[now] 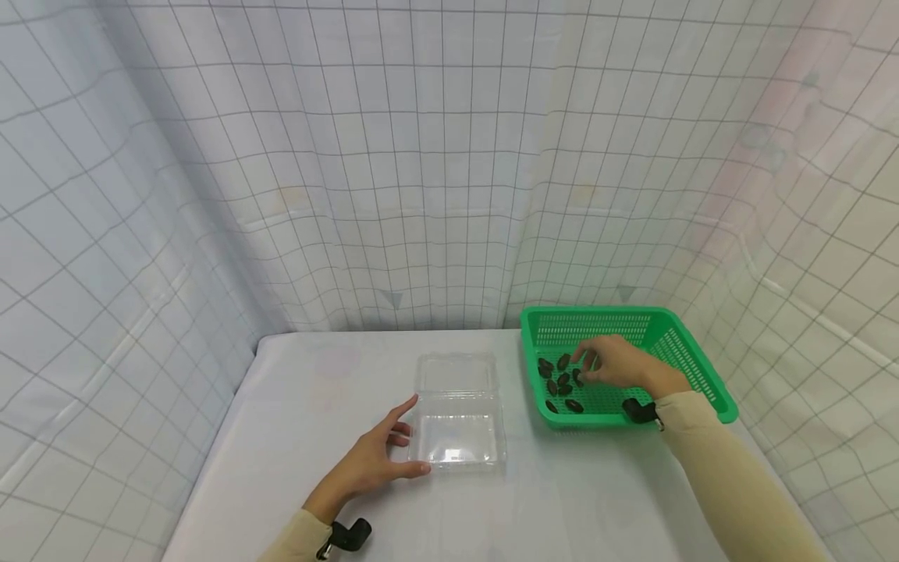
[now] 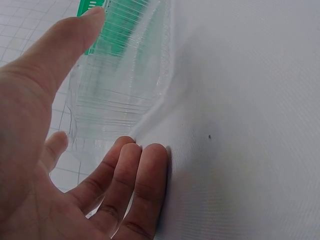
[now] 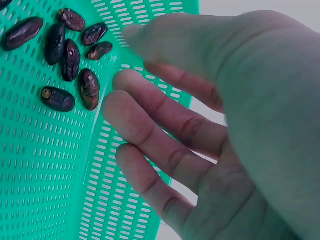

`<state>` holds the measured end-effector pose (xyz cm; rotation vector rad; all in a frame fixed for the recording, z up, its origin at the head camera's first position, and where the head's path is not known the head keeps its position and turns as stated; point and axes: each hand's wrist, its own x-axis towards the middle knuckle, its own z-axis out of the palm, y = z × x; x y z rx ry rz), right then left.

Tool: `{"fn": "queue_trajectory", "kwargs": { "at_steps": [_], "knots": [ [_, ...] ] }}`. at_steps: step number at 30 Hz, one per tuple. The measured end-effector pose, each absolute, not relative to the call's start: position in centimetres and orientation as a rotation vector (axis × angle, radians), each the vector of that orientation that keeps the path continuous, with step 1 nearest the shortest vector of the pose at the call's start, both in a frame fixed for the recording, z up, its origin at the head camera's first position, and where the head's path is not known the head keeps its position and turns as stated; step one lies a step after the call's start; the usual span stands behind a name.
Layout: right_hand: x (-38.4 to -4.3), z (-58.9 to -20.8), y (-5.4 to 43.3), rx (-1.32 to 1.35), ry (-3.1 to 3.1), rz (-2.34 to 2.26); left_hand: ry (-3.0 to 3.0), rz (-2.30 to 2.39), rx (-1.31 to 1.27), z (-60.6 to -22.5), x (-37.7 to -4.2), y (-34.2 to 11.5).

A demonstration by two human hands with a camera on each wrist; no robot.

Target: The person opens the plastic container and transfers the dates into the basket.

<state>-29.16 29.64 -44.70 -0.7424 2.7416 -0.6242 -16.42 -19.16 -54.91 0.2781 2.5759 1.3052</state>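
Observation:
A clear plastic clamshell box [image 1: 460, 437] lies on the white table with its lid [image 1: 456, 373] folded back. At its left side is my left hand [image 1: 368, 464], thumb at the near corner and index finger reaching toward the hinge. In the left wrist view, its other fingertips [image 2: 152, 155] rest low beside the clear plastic wall. My right hand [image 1: 618, 364] reaches into a green plastic basket [image 1: 597, 310], fingers loosely bent. Several dark brown dates [image 3: 71, 60] are in the basket, just beyond these fingertips [image 3: 122, 107] in the right wrist view. Nothing shows between the right thumb and fingers.
A white table [image 1: 295, 406] carries the box and the basket, the basket at the far right. Hanging white cloth with a grid pattern [image 1: 421, 156] closes off the back and both sides. Small black cameras [image 1: 351, 535] sit at the wrists.

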Motion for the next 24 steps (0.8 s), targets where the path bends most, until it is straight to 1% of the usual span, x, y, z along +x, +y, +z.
{"fn": "queue_trajectory", "kwargs": {
  "at_steps": [8,17,24],
  "knots": [
    [-28.2,-44.3,28.7,-0.796,2.824,-0.669,2.586,1.293,0.296,-54.8,-16.8,-18.9],
    [-26.7,-44.2,27.3,-0.791,2.861,-0.742,2.578,1.291,0.311,-54.2,-16.7,-18.8],
    [-25.3,-44.9,26.0,-0.807,2.916,-0.754,2.574,1.292,0.299,-53.9,-16.8,-19.2]
  ]
}}
